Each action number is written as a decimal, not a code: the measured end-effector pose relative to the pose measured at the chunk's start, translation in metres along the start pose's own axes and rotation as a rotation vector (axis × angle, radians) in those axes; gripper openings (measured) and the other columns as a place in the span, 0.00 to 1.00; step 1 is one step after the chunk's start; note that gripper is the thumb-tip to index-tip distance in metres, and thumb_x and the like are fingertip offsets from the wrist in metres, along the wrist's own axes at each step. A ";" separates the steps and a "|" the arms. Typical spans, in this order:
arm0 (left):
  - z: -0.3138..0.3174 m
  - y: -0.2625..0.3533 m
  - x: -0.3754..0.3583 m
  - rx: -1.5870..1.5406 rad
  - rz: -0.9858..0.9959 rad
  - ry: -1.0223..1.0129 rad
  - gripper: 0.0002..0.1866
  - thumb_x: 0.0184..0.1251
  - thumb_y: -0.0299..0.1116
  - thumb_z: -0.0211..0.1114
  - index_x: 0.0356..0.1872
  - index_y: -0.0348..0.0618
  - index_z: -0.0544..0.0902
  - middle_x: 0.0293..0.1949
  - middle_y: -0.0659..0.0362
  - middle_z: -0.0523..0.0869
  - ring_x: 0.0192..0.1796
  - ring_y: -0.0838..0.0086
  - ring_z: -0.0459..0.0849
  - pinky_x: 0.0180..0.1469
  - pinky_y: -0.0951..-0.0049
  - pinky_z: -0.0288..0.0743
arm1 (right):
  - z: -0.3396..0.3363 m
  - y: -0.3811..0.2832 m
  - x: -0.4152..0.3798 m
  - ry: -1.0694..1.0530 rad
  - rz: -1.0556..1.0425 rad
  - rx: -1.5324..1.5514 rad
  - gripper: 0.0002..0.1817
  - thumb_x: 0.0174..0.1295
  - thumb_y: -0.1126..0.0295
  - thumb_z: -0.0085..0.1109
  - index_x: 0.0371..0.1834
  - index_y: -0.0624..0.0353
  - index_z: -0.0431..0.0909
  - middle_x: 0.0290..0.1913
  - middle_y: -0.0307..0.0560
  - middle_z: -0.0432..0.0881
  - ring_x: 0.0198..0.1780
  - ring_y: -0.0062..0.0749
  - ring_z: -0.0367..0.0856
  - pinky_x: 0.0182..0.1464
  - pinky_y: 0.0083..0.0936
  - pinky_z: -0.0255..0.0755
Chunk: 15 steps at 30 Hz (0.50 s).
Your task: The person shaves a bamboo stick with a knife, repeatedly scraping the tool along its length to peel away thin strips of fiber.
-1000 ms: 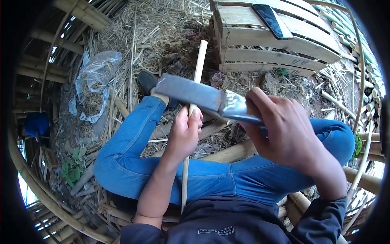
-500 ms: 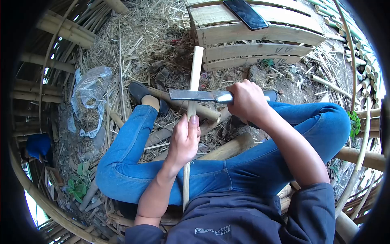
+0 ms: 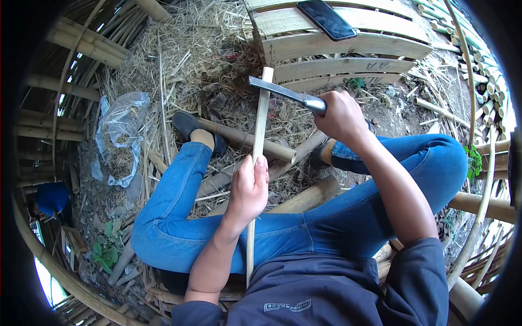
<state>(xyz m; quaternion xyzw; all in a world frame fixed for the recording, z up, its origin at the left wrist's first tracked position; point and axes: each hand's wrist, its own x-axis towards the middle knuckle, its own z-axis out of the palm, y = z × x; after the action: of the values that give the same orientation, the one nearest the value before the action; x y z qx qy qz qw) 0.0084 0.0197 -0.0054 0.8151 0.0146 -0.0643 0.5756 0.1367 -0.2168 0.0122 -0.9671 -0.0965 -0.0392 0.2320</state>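
Note:
A long pale bamboo strip [image 3: 260, 127] runs from my lap out past my knees. My left hand [image 3: 247, 190] grips it at mid-length, thumb on top. My right hand [image 3: 341, 115] holds the handle of a broad metal knife [image 3: 283, 92]. The blade lies across the far end of the strip, its edge turned toward the camera. I sit cross-legged in blue jeans [image 3: 304, 228] and dark shoes.
A wooden crate [image 3: 348, 49] stands ahead with a black phone [image 3: 326, 19] on top. Straw and cut bamboo pieces [image 3: 247, 141] cover the ground. A clear plastic bag [image 3: 122, 125] lies at left. Bamboo poles [image 3: 478, 206] surround me.
My right hand has pushed the knife along the strip from near my left hand out to the strip's far end. My left hand keeps its grip in place.

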 end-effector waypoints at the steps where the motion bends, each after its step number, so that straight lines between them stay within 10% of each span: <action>1: 0.000 -0.003 0.002 0.047 0.051 0.028 0.17 0.87 0.46 0.46 0.38 0.46 0.70 0.25 0.69 0.70 0.21 0.89 0.67 0.20 0.85 0.61 | 0.001 -0.001 0.000 0.012 -0.011 0.011 0.08 0.51 0.69 0.64 0.32 0.60 0.88 0.29 0.63 0.85 0.35 0.59 0.86 0.45 0.48 0.81; 9: -0.002 -0.006 0.006 -0.052 -0.051 0.035 0.16 0.87 0.45 0.45 0.39 0.46 0.71 0.22 0.71 0.67 0.19 0.89 0.62 0.18 0.83 0.56 | 0.005 -0.030 -0.022 -0.154 -0.266 0.077 0.08 0.48 0.65 0.66 0.27 0.57 0.86 0.25 0.57 0.85 0.32 0.54 0.87 0.41 0.45 0.83; 12: -0.003 0.008 0.002 -0.022 -0.032 0.017 0.20 0.86 0.42 0.48 0.39 0.34 0.76 0.22 0.55 0.80 0.23 0.68 0.80 0.28 0.65 0.73 | 0.014 -0.033 -0.029 -0.183 -0.270 0.001 0.06 0.45 0.68 0.65 0.25 0.56 0.84 0.24 0.57 0.84 0.31 0.56 0.86 0.39 0.47 0.82; 15: 0.003 -0.005 0.002 -0.079 -0.008 -0.011 0.17 0.87 0.47 0.46 0.42 0.45 0.72 0.22 0.71 0.66 0.20 0.88 0.63 0.20 0.83 0.59 | 0.013 -0.031 -0.028 -0.160 -0.234 -0.040 0.05 0.42 0.70 0.65 0.24 0.56 0.83 0.24 0.56 0.84 0.31 0.57 0.86 0.40 0.48 0.81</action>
<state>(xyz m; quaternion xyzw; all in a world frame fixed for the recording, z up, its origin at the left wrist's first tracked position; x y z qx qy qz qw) 0.0097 0.0186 -0.0113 0.7912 0.0171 -0.0705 0.6072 0.1029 -0.1882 0.0110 -0.9536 -0.2262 0.0095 0.1983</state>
